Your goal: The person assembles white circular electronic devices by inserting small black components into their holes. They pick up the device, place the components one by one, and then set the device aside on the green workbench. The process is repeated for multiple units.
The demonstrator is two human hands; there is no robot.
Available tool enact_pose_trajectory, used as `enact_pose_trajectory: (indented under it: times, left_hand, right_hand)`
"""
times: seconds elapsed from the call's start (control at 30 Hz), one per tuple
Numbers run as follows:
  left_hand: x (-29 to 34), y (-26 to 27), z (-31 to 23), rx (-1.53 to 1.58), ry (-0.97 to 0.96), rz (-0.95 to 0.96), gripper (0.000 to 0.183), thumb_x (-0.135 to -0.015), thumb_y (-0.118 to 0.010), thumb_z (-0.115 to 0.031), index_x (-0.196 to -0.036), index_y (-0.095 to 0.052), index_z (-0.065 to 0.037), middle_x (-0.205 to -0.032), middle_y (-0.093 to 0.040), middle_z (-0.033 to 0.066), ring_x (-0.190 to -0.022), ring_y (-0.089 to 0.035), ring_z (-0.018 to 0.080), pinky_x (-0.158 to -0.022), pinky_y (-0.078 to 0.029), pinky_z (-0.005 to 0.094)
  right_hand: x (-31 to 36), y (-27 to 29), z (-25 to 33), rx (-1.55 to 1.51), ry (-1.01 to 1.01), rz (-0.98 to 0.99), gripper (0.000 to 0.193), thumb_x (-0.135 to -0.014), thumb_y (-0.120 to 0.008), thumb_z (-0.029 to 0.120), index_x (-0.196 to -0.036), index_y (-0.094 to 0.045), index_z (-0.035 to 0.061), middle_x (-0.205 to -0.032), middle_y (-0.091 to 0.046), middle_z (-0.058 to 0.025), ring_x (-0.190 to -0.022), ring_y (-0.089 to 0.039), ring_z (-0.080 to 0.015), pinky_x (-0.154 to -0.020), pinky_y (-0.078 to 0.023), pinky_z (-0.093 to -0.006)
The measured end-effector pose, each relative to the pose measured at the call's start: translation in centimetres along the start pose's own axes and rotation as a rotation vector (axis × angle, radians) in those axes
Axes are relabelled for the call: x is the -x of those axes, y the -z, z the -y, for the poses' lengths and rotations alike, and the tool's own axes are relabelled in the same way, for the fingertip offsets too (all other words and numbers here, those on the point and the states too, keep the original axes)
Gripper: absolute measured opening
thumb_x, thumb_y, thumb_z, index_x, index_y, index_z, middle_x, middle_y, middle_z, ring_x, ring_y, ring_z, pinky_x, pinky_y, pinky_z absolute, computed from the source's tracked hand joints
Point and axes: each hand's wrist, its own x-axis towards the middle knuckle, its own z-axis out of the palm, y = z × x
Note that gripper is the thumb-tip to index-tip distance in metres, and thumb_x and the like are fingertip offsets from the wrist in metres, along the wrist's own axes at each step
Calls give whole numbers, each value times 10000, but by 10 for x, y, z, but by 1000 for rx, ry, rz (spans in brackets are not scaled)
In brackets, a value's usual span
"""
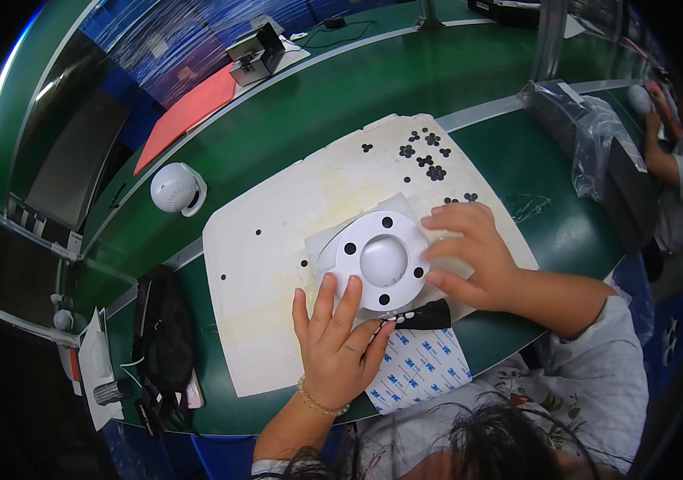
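Observation:
A white disc point(349, 272) with a round hole in its middle and several black dots around its face lies before me. Two fingertips of my left hand point(332, 362) rest at its near left rim. The thumb and index finger of that hand close on a black strip point(424, 317) with small white circles. My right hand point(477, 260) has its fingers apart at the disc's right edge, the thumb close to one black dot; whether it touches is hard to tell. Under the strip lies a white sheet point(421, 370) with blue print.
Everything sits on a worn off-white board point(261, 320) on a green table. Loose black dots point(436, 172) lie at its far right. A white rounded device point(173, 189) stands left, a black bag point(164, 336) nearer. A clear plastic bag point(597, 148) and another person's arm point(661, 160) are right.

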Motion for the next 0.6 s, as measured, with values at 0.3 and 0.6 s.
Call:
enact_pose_trajectory:
  times: [0.3,0.6]
  left_hand:
    - [-5,5,-7,17,57,-44,145,-672,-733,-193,-746,-642,-107,-1266,-488,139,-1195,-402,334,-994,-226,492]
    - [-10,11,2,339,49,167,103,-712,-694,-130,-773,-661,-53,-661,-589,56,-576,-551,215,-531,-427,310]
  right_hand:
    - [-6,-17,-2,-1187,-831,251,356,-810,-645,206,-1080,-520,10,-945,-586,-31,-830,-560,-97,-718,-427,-191]
    - [-88,-11,-123,-251,-529,-31,198,-817,-550,87,-1002,-577,22,-869,-599,-52,-791,-576,-159,-714,-453,-280]
